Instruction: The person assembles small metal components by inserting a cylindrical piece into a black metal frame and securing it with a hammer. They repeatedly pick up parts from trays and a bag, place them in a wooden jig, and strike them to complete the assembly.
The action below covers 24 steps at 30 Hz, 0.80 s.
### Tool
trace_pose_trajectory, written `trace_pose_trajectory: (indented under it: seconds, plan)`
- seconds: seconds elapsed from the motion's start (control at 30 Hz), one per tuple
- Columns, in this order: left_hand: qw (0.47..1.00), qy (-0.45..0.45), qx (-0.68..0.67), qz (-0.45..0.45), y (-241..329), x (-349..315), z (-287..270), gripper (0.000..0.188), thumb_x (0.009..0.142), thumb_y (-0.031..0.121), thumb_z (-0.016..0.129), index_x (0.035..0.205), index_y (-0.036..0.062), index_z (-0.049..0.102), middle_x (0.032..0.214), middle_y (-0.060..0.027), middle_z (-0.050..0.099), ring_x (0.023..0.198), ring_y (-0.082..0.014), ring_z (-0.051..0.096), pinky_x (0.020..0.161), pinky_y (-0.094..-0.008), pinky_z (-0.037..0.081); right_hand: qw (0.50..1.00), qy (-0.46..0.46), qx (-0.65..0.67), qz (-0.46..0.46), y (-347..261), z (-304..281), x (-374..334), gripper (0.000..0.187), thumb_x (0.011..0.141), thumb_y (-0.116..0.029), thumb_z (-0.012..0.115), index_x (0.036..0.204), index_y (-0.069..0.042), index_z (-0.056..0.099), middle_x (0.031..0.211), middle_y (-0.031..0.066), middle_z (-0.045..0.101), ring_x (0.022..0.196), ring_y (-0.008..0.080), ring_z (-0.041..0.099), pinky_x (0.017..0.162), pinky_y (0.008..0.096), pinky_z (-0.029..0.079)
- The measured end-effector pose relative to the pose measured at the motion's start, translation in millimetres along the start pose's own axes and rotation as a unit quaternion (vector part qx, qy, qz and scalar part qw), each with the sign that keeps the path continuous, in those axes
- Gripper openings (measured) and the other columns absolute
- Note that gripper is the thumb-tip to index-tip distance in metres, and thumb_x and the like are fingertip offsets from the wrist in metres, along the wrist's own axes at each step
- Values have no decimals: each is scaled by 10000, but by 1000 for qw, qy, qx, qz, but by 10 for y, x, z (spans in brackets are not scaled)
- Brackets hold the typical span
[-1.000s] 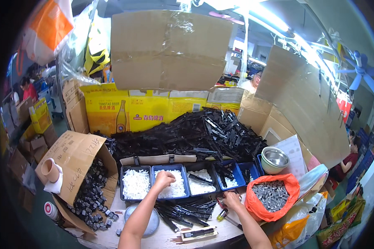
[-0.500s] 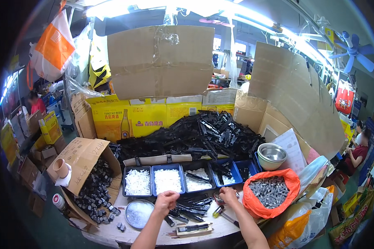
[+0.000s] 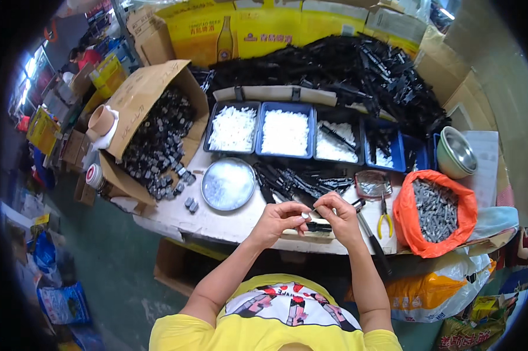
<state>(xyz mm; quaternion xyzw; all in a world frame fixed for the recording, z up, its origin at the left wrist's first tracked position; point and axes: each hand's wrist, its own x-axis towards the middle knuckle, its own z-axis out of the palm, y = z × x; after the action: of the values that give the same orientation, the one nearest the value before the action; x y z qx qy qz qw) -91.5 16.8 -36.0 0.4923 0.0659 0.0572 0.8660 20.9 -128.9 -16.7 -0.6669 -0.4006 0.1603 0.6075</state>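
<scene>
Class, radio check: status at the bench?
Left grip: holding small white piece. Right grip: close beside it, contents unclear. Yellow-handled metal pliers lie farther right.

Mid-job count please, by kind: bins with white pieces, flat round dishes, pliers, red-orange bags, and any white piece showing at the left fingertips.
Bins with white pieces: 4
Flat round dish: 1
Pliers: 1
Red-orange bag: 1
White piece at the left hand: 1
Total: 8

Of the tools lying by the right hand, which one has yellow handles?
The pliers, lying just left of the orange bag; the long tool, nearer the right hand, is black-handled instead.
</scene>
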Motion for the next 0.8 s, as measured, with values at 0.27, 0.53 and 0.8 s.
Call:
trace_pose_trajectory:
  seconds: [0.27,0.53,0.8]
  plan:
    - [998,43,35,7,-70,-110,19,225,809,-2,599,1031,-35,574,855,-94,624,687,-135,618,619,-269,535,999,-11,-44,-23,-4,158,-45,17,777,-15,586,788,-28,584,785,56,566,755,205,528,655,302,383]
    - [997,64,28,41,-94,-113,3,275,820,1,590,1092,-12,553,864,-79,608,690,-120,611,605,-266,540,977,-11,-187,-105,5,259,-68,54,771,-49,604,821,-61,587,807,46,567,808,207,523,716,307,315]
    - [994,88,-62,22,-224,-136,-53,210,827,18,594,1035,-9,596,785,-82,612,629,-126,607,554,-268,536,987,63,-121,-81,111,330,-192,105,734,-26,639,828,-46,596,800,68,577,752,228,537,686,332,359]
